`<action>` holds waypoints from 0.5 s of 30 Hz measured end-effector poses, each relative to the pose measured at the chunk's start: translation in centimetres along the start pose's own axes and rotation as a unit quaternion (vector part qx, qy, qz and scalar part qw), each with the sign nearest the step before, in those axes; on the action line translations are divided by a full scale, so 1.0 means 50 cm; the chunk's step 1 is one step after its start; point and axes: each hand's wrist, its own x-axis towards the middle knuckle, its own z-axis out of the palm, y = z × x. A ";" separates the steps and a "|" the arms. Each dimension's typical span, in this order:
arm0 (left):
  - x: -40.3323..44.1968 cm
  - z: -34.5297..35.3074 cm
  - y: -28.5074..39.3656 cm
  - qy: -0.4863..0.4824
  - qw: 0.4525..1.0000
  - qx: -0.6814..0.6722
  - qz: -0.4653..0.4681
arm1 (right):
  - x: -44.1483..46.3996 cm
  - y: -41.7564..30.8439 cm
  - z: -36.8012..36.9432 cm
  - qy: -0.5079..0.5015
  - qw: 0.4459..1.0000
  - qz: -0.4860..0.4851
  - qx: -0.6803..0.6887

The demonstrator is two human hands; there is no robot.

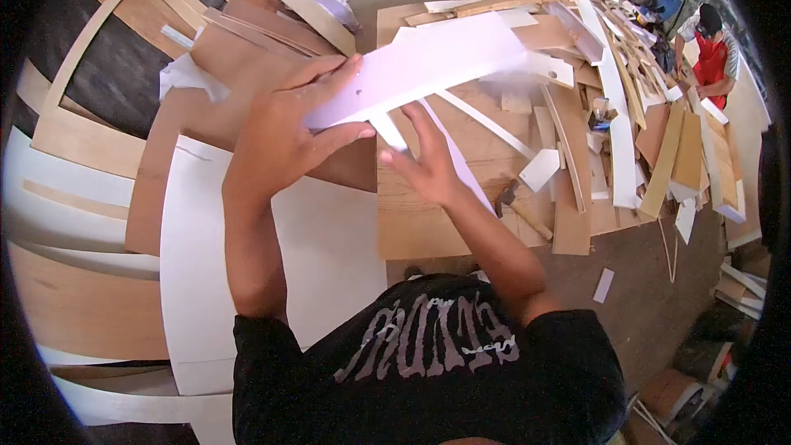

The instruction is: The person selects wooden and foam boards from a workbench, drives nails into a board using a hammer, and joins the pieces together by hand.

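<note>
A long white board [445, 58] is held up above the wooden worktable, tilted, with a small hole near its left end. My left hand [288, 119] grips that end, fingers over the top and thumb beneath. Below the board, my right hand [424, 161] has its fingers spread beside a short white strip [389, 132]. Whether the fingers touch the strip is unclear. A narrow white strip [486, 124] and a hammer [523, 210] with a wooden handle lie on the table to the right.
Wood and white offcuts [610, 99] are heaped across the worktable [412, 231]. Large panels [198, 280] are stacked at the left. A person [713, 62] in a red top is at the far right. A small white piece [603, 285] lies on the floor.
</note>
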 end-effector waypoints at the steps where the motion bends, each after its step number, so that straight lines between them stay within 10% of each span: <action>1: 0.006 0.003 0.002 0.007 1.000 0.015 0.007 | 0.022 -0.008 0.001 0.004 1.000 0.002 0.003; 15: 0.026 -0.022 -0.036 -0.051 0.999 -0.008 0.013 | 0.064 0.015 0.049 0.045 0.988 -0.011 0.145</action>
